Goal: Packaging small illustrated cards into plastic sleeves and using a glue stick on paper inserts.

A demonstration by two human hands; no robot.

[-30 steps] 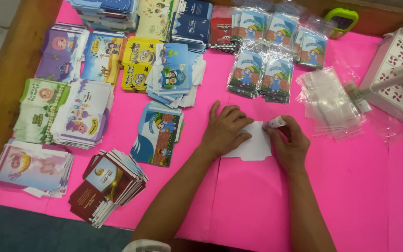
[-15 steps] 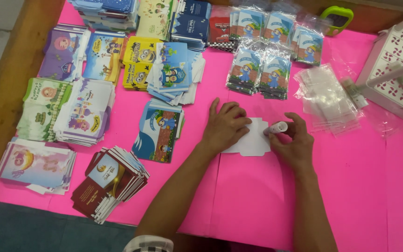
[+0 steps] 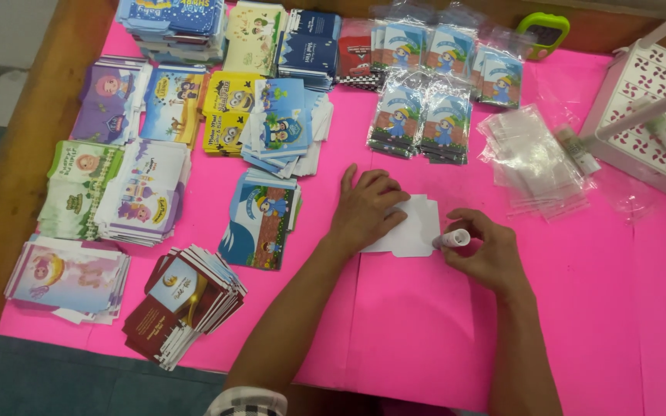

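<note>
Head view showed a pink table crowded at nine o'clock with stacks of printed cartoon envelopes and a maroon stack nearer the edge. Toward the centre, the left hand lay flat, fingers spread, pressing down a white unfolded envelope. Just at its three o'clock edge, the right hand had its grip closed around a small glue stick, the tip touching the envelope's flap. At one o'clock lay a heap of clear plastic sleeves, and a white lattice basket stood at two o'clock.
</note>
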